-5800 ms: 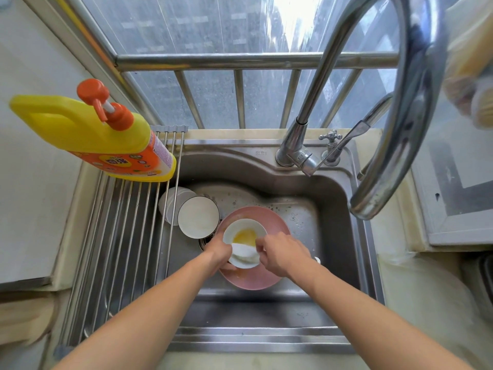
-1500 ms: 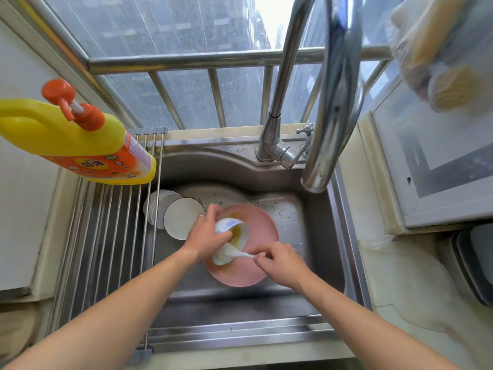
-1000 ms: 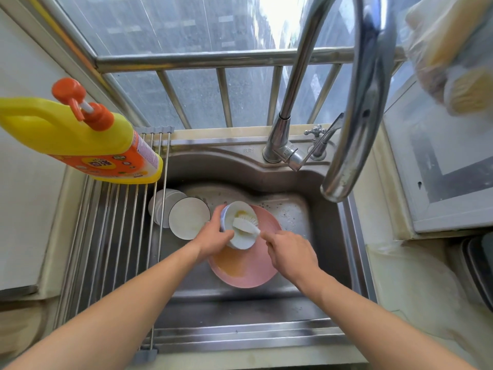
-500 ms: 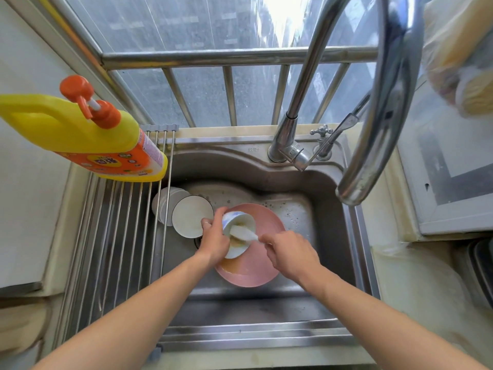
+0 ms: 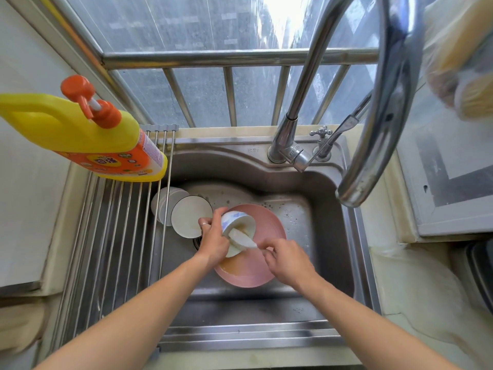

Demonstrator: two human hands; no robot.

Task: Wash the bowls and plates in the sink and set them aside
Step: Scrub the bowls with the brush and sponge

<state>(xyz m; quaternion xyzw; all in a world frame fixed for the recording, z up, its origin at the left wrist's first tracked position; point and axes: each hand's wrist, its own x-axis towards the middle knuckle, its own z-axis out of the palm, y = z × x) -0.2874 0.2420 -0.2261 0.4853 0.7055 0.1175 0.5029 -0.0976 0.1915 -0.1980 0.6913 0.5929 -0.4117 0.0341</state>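
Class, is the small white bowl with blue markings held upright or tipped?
Tipped. The left hand holds the small white bowl with blue markings on its side above the pink plate, its opening facing the right hand.

A window [image 5: 186,25] with a steel rail [image 5: 213,57] and upright bars fills the far side, daylight glaring through wet glass. White wall [image 5: 24,62] stands on the left, pale counter [image 5: 416,284] on the right. A chrome tap [image 5: 373,108] arches overhead, a roll-up rack [image 5: 114,236] lies left, bearing a yellow bottle [image 5: 80,134].
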